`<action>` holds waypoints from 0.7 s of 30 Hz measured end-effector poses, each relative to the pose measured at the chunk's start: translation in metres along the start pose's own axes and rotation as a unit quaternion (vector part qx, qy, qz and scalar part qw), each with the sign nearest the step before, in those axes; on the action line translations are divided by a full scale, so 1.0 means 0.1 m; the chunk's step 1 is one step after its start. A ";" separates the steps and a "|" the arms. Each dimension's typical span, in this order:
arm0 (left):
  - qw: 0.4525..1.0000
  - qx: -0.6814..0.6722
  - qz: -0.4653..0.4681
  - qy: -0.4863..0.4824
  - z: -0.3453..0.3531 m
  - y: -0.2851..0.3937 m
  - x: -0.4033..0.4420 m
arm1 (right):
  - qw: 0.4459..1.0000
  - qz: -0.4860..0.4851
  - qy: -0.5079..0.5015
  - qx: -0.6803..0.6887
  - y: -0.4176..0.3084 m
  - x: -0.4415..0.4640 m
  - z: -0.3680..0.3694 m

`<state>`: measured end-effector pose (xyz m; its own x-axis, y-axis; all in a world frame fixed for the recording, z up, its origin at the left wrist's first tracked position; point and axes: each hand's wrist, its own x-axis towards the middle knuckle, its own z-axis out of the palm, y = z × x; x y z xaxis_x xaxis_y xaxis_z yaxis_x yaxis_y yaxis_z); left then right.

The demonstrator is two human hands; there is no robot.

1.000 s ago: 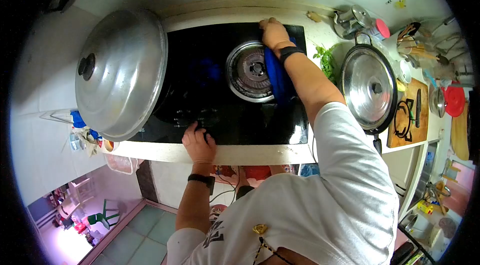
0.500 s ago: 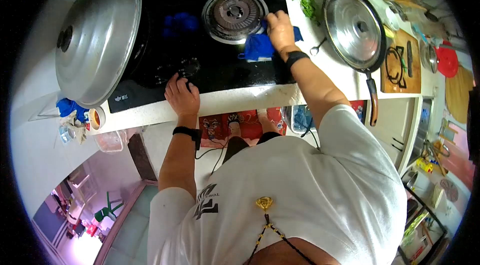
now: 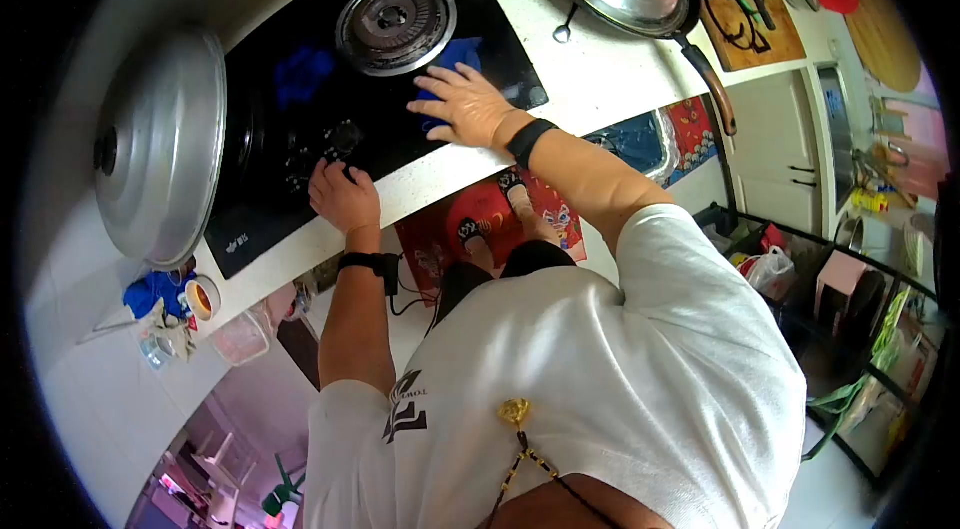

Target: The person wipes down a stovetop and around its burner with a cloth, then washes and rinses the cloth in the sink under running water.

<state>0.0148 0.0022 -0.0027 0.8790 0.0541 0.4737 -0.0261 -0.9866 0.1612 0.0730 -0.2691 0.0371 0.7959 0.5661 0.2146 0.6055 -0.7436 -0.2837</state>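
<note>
Right hand (image 3: pixel 470 110) now splayed, over blue cloth (image 3: pixel 461 53)

Reaches forward with the right hand (image 3: pixel 465 109), back uppermost and palm down, fanning its fingers (image 3: pixel 436 89) well apart toward the left, with the thumb (image 3: pixel 440 135) spread on the near side. Slants the right forearm (image 3: pixel 595 174) inward and away from the torso, holding the right wrist (image 3: pixel 500 127) nearly in line with it. Points the left forearm (image 3: pixel 358 339) almost straight ahead. Rests the left hand (image 3: pixel 345 197) nearer the body, back up, with fingers bent and close together (amount of curl underneath impossible to make out). Places both hands well apart.
</note>
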 end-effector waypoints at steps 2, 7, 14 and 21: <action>1.000 -0.005 -0.001 -0.004 0.00 0.00 -0.01 | 0.997 0.057 0.008 -0.046 0.19 -0.15 -0.01; 1.000 -0.011 -0.008 -0.023 -0.01 -0.01 -0.02 | 0.982 0.177 0.034 -0.052 0.45 -0.66 -0.25; 0.999 -0.031 -0.010 -0.016 -0.05 -0.03 -0.04 | 0.978 0.196 0.045 -0.061 0.48 -1.28 -0.49; 0.999 -0.018 -0.026 -0.035 -0.09 0.01 -0.02 | 0.980 0.119 0.160 -0.016 -0.08 -0.85 -0.60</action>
<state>0.0090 0.0027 0.0040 0.9110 0.0937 0.4016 0.0052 -0.9764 0.2159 0.0001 -0.3328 0.0776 0.8708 0.2381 0.4302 0.3982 -0.8547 -0.3331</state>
